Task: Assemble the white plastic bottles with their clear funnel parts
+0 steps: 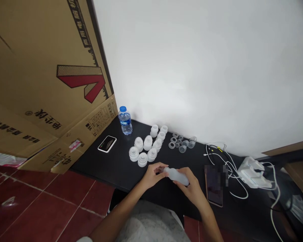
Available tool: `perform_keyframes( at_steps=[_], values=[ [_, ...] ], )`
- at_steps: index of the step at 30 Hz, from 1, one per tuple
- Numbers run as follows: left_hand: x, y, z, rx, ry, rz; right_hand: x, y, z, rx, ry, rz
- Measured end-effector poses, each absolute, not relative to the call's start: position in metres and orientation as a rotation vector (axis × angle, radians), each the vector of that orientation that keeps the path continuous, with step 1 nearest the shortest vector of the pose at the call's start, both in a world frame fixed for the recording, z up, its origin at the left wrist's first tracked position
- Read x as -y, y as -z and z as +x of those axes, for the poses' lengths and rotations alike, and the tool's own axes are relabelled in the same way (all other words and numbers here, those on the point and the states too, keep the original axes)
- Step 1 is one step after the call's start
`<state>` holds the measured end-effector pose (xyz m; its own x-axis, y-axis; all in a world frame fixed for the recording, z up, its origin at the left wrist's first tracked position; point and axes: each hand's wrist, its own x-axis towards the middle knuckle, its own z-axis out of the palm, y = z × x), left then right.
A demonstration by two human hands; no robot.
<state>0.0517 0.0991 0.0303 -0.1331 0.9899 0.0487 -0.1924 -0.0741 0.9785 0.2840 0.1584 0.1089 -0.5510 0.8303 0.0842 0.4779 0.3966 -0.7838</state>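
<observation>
1. The frosted plastic bottle (177, 176) lies sideways between the left hand (153, 175) and the right hand (190, 187), held in both sets of fingers above a black tabletop (101, 168).
2. The left fingers (161, 167) are closed around its left end, while the right fingers (185, 171) curl over its body, clamped on it.
3. It looks light, thin-walled and slightly soft, and its smooth surface may prove slippery; the body seems the surest place for a gentle, full grip.
4. It is milky and translucent, with no label showing.
5. Just beyond the fingertips stand white plastic caps (142, 159), with small clear rings (178, 141) farther on. A smartphone (213, 191) lies right of the right fingers.
</observation>
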Motion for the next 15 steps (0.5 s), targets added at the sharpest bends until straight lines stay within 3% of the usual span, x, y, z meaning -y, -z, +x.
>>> perform_keyframes(
  at_steps=[6, 10, 15],
  values=[
    [-0.098, -0.038, 0.053, -0.998, -1.434, 0.990, -0.158, -0.096, 0.284, 1.923, -1.349, -1.287],
    [-0.099, -0.039, 0.053, -1.019, -1.472, 0.935, -0.157, -0.088, 0.284, 1.825, -1.321, -1.084],
    [-0.100, -0.034, 0.054, -1.013, -1.482, 0.928, -0.160, -0.086, 0.281, 1.872, -1.313, -1.346]
  ],
)
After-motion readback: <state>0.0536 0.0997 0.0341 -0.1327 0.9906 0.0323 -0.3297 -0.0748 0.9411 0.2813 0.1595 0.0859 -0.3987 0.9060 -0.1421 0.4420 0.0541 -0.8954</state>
